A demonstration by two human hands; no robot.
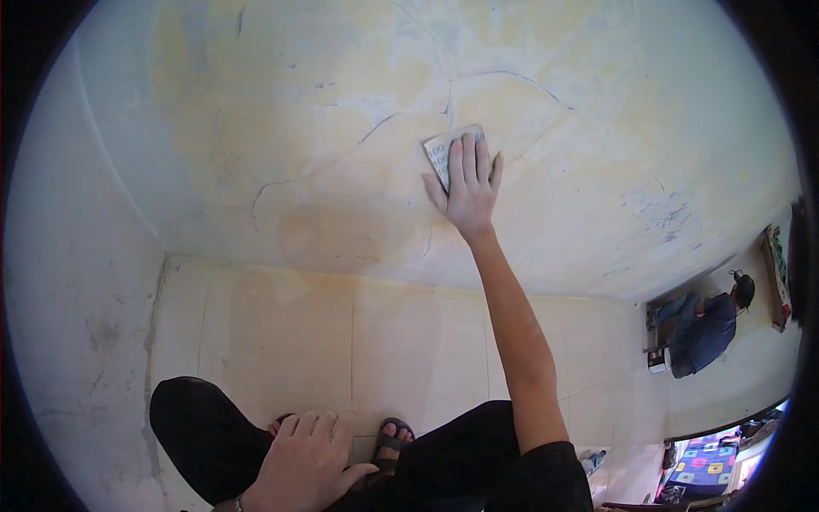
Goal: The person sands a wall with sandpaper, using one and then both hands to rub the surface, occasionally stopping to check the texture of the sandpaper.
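My right hand (472,185) lies flat over a folded sheet of sandpaper (437,153) and presses it against the wall (358,166). Printing shows on the sheet's uncovered left part. Just above the sheet, a branching crack (448,96) runs through the patchy yellow and whitish wall paint. Low in the view, my left hand (310,451) is held palm down in front of my body, between my black-clad knees. Nothing is in it, and its thumb stands away from the fingers. A bracelet (238,503) circles the left wrist.
Pale floor tiles (288,333) meet the wall below the crack. A side wall (70,307) closes the left. At right a person (707,326) in dark clothes sits beside a white bucket (658,360). A doorway at lower right shows a patterned, colourful cover (704,464).
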